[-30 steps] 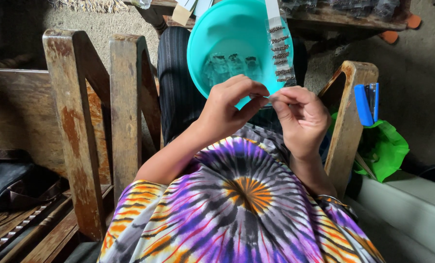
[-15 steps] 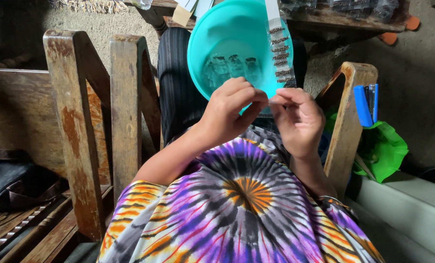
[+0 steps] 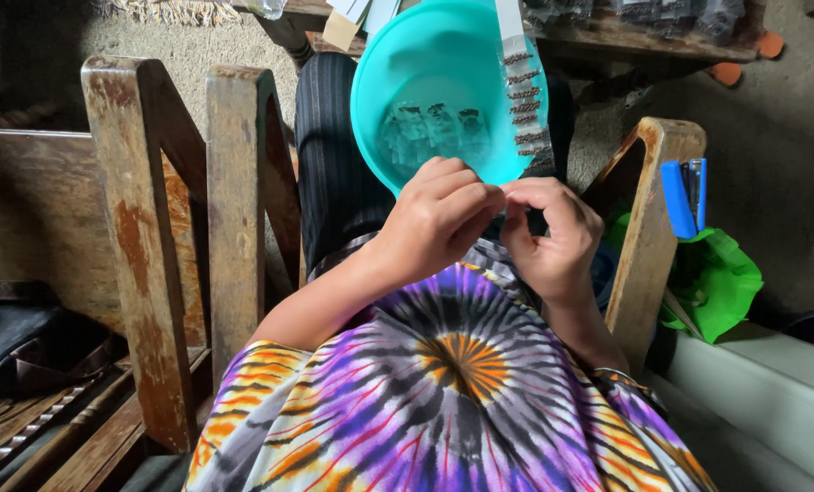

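Pinched fingertips of left hand [image 3: 439,219] and right hand [image 3: 553,237] now meet, closer than before, below the teal bowl [image 3: 389,82].

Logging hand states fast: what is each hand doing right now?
Left hand: fingers curled shut, pinching something too small to identify, just below the turquoise bowl.
Right hand: fingers pinched against the left hand's fingertips; what it holds cannot be told.

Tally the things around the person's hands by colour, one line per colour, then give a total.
Turquoise: 1, the bowl
Blue: 1, the stapler
Green: 1, the bag
White: 1, the strip
Total: 4
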